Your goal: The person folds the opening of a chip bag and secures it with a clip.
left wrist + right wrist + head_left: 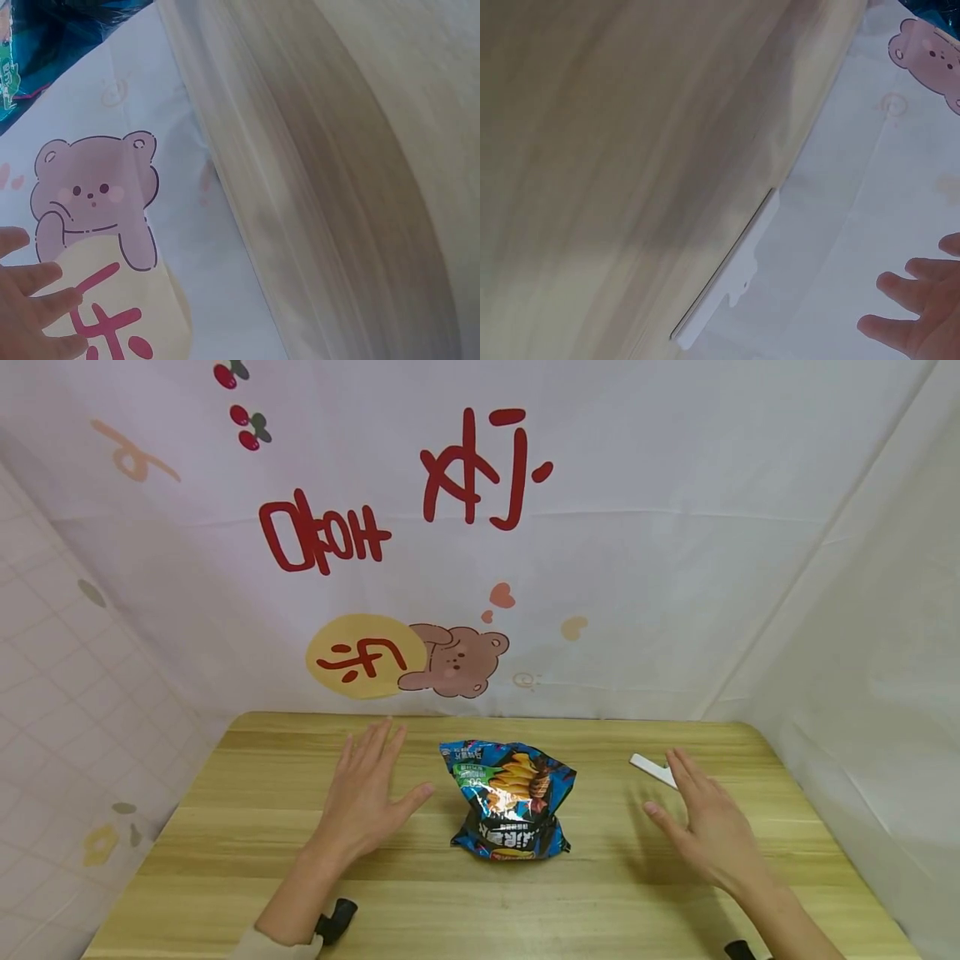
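Observation:
A blue and black bag of potato chips (512, 806) stands on the wooden table between my two hands, its printed front toward me and its top leaning to the left. My left hand (365, 802) hovers left of the bag with fingers spread and thumb pointing toward it, holding nothing. On the other side, my right hand (711, 831) is likewise spread over the table and holds nothing. Just beyond its fingertips lies a slim white bag clip (651, 769), partly covered by the fingers. The right wrist view shows this clip (727, 274) with its long straight edge and small shaped handle.
The wooden table (315, 739) meets a white cloth backdrop (645, 568) printed with red characters, hearts and a bear. More cloth walls rise on the left and right sides. A black wrist mount (337, 920) sits at my left wrist.

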### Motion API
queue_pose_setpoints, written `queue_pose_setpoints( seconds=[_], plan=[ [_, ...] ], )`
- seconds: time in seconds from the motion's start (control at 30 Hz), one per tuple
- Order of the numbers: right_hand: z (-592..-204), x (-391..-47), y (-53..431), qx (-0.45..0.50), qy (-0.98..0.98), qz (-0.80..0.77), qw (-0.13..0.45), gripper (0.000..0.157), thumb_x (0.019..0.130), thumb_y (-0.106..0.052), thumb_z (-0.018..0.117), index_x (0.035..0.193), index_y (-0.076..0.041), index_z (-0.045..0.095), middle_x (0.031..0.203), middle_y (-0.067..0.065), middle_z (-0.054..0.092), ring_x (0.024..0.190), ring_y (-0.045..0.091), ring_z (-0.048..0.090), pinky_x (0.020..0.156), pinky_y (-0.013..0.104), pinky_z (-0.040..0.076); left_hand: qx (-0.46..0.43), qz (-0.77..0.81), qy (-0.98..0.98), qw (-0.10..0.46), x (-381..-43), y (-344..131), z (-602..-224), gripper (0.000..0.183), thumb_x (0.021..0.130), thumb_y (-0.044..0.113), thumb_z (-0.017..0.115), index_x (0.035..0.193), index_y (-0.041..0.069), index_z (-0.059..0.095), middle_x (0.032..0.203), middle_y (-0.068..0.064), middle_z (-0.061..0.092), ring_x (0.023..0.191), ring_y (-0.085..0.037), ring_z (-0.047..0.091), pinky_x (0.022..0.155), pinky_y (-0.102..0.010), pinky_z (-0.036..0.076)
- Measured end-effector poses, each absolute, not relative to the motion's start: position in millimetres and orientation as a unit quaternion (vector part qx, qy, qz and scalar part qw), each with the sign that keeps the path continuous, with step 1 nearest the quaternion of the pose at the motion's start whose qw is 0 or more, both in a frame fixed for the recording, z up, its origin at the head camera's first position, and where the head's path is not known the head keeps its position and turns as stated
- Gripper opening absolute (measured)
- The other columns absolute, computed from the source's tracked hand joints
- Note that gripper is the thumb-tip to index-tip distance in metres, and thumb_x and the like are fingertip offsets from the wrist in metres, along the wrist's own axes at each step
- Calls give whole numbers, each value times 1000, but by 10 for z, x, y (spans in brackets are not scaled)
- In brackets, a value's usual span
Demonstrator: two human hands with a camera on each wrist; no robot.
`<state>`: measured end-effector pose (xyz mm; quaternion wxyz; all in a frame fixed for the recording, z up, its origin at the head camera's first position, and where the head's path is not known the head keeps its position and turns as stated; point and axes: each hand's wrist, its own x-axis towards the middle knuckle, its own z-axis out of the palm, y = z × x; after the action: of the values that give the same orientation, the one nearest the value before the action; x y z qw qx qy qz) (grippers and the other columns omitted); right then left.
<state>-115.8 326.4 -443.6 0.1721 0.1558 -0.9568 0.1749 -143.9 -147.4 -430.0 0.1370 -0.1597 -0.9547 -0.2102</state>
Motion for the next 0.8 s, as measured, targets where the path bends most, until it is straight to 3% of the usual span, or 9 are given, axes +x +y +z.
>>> queue_pose_setpoints(
  seconds=[0.43, 0.8],
  plan=[
    [-4378, -1155, 3091, 149, -949, 214, 175, 79, 99, -35, 72, 162, -5, 36, 156, 29, 45, 134, 58, 48, 98, 74, 41, -172, -250, -937, 175, -1440, -1373, -4280, 90, 94, 59, 68, 161, 6, 38, 166, -19, 34, 151, -41, 31, 123, -65, 21],
    [-4376, -1138, 2951, 142, -937, 261, 182, 71, 98, -29, 75, 158, -8, 44, 153, 27, 49, 137, 55, 45, 102, 73, 39, -178, -281, -924, 190, -1464, -1248, -4246, 86, 93, 53, 72, 159, 7, 41, 163, -17, 40, 147, -43, 38, 118, -69, 27]
  ],
)
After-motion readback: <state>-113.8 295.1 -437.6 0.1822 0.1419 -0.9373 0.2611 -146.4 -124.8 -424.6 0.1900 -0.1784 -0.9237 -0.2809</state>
